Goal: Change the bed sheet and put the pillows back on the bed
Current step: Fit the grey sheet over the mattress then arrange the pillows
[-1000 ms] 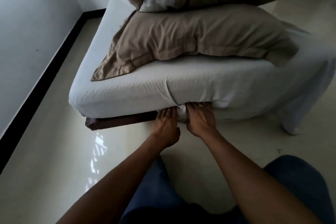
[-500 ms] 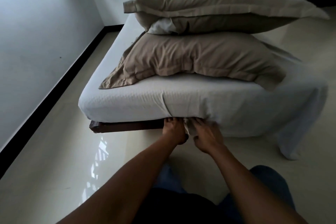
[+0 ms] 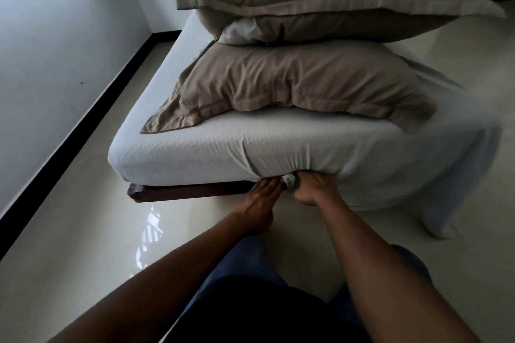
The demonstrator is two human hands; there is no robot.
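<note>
- Bed sheet (image 3: 362, 159) — white, drawn over the foot end of the mattress (image 3: 167, 156); its right side hangs loose to the floor (image 3: 83, 231).
- Left hand (image 3: 263, 192): fingers straight, tips under the mattress edge, above the bed frame (image 3: 181, 192).
- Right hand (image 3: 315, 189): curled around a bunched fold of the sheet.
- Lower pillow (image 3: 292, 83) and upper pillow (image 3: 320, 0) — stacked on the bed.

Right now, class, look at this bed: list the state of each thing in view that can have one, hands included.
bed sheet: pulled over the near edge of the mattress, right end hanging loose to the floor.
upper pillow: in its case, stacked on the lower pillow.
lower pillow: lying flat on the mattress.
left hand: fingers straight, tips at the mattress's lower edge.
right hand: gripping a bunch of the bed sheet.
</note>
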